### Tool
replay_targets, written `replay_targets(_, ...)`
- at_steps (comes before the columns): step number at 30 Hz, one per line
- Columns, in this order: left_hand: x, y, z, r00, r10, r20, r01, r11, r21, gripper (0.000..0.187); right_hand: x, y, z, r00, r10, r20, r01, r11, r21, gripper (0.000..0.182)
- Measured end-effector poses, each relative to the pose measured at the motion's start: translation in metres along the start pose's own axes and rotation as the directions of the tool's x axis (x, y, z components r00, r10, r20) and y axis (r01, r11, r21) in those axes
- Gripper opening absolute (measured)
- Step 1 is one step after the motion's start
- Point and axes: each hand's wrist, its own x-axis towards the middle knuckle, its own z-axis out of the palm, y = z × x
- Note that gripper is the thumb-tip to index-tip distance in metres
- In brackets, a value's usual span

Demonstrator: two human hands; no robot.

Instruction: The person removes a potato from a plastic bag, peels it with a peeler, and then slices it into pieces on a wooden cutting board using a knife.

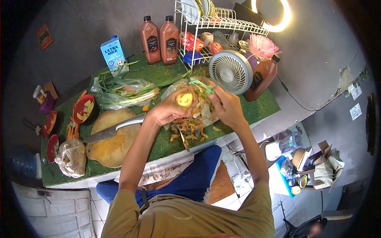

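My left hand (170,108) is wrapped round a peeled, pale yellow potato (184,100). Just to its right, my right hand (227,106) grips a green peeler (201,85), whose far end reaches toward the potato. Below both hands, brown and orange peelings (192,129) lie scattered over a plastic bag and the green mat (158,139). Left of my left hand, a large knife (115,127) rests across a round wooden board (106,148). Spring onions (137,94) lie in and on a clear bag behind the board.
At the left are red bowls (84,108), carrots and a tied plastic bag (71,157). Along the back stand a milk carton (114,55), brown bottles (169,41), a white dish rack (226,25) and a round fan (230,72). The counter's front edge runs below my forearms.
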Motion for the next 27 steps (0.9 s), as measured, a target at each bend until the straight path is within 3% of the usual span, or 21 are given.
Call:
replay_targets(2,0.003,0.003,-0.002,0.999,0.034,0.027,-0.035,0.999,0.042,0.056,-0.001,0.001,0.000,0.999,0.000,-0.054,0.002,0.999,0.041,0.022)
replay_targets(7,-0.002,0.007,0.001,0.999,-0.035,0.031,0.041,0.975,-0.217,0.050,-0.005,-0.003,0.007,0.999,-0.011,-0.045,0.016,0.994,0.111,0.023)
replay_targets(10,-0.005,0.006,0.008,0.994,-0.032,-0.107,0.015,0.988,-0.155,0.044,-0.002,-0.004,0.006,0.995,-0.006,-0.095,0.022,0.986,0.168,0.023)
replay_targets(11,-0.005,0.004,0.000,1.000,0.014,-0.016,-0.017,0.986,-0.163,0.043,-0.003,-0.004,0.005,0.994,-0.001,-0.112,0.023,0.981,0.190,0.024)
replay_targets(14,-0.001,-0.003,-0.004,0.982,0.182,-0.051,-0.189,0.955,-0.231,0.052,-0.003,-0.011,-0.004,0.996,0.048,-0.070,-0.033,0.980,0.197,0.024)
replay_targets(15,-0.001,0.001,0.004,0.973,0.210,-0.099,-0.226,0.956,-0.185,0.051,-0.003,-0.010,-0.003,0.996,0.026,-0.085,-0.009,0.980,0.201,0.023)
replay_targets(18,0.004,0.002,0.018,0.946,0.262,-0.189,-0.310,0.902,-0.300,0.052,-0.002,-0.012,0.003,0.994,-0.003,-0.105,0.025,0.978,0.207,0.022)
replay_targets(19,0.004,0.006,0.029,0.930,0.263,-0.257,-0.322,0.920,-0.226,0.047,-0.001,-0.016,0.004,0.995,0.007,-0.098,0.014,0.978,0.207,0.021)
replay_targets(22,0.006,0.001,0.014,0.958,0.215,-0.192,-0.265,0.917,-0.296,0.041,0.001,-0.022,0.007,0.996,0.014,-0.085,0.003,0.981,0.196,0.021)
replay_targets(27,0.005,0.003,0.022,0.939,0.202,-0.279,-0.281,0.919,-0.278,0.039,0.005,-0.028,0.008,0.995,-0.033,-0.098,0.049,0.985,0.166,0.019)
